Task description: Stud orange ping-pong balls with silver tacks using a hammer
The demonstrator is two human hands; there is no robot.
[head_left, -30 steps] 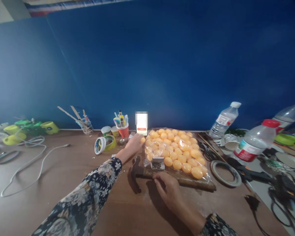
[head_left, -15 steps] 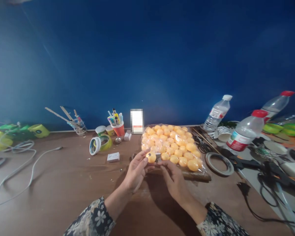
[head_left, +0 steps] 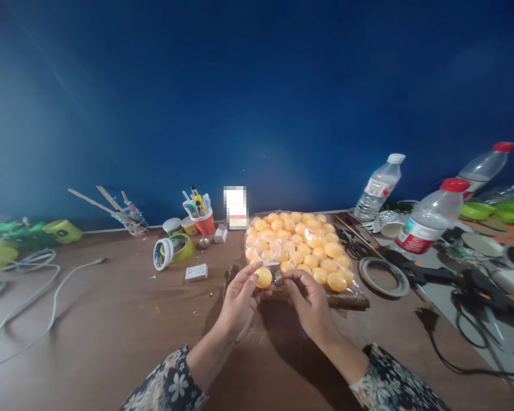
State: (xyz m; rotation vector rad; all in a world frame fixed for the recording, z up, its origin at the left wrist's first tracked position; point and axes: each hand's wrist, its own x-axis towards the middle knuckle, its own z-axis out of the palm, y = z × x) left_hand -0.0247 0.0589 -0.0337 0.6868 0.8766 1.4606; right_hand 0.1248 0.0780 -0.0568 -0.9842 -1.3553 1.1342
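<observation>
An orange ping-pong ball (head_left: 264, 278) is held between the thumb and fingers of my left hand (head_left: 241, 297), with a small dark mark at its left side by the thumb. Close to the ball's right side, my right hand (head_left: 306, 297) has its thumb and forefinger pinched together at a small, dark and shiny piece (head_left: 276, 276), too small to name. Just behind both hands lies a clear plastic bag (head_left: 355, 292) full of orange balls (head_left: 312, 261). It rests on a dark brown board or block (head_left: 346, 301).
On the left stand a small white box (head_left: 196, 272), tape rolls (head_left: 163, 254), a cup of pens (head_left: 204, 222) and a white cable (head_left: 53, 308). Rightward are a tape ring (head_left: 383, 278), scissors (head_left: 356, 246), plastic bottles (head_left: 430, 220), a black plug (head_left: 428, 318) and glue guns (head_left: 426, 276).
The ball has turned in my left fingers: its dark mark has gone from the top to the left side. My right fingertips have lifted slightly. The view has shifted a little.
</observation>
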